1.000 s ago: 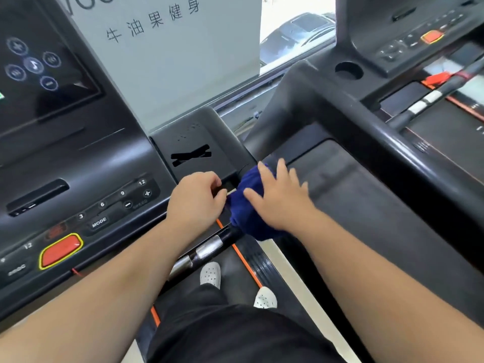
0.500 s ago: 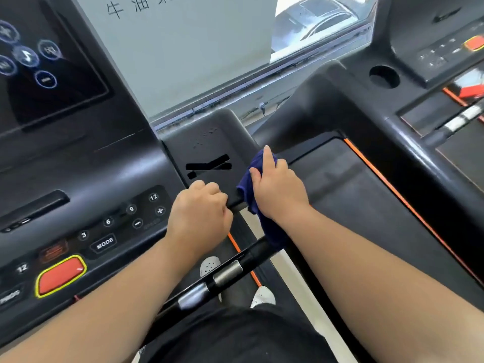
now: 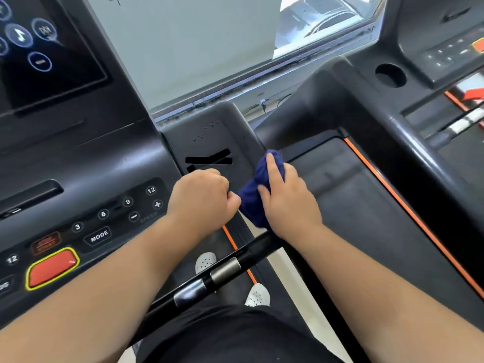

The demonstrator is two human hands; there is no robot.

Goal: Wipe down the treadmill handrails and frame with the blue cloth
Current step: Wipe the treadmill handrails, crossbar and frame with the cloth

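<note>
Since a second ago, the right hand has carried the blue cloth up from the end of the handrail to the right edge of the side panel. The cloth is bunched under its fingers, which press and grasp it, forefinger stretched along the top. The left hand is clenched just beside it; whether it grips the panel edge cannot be told.

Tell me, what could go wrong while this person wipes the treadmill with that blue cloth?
The left hand rests curled right beside the speed buttons; a slip might press one, with the person's white shoes standing just below. The blue cloth is bunched under the right hand, so it may well skip parts of the dark frame panel.
</note>
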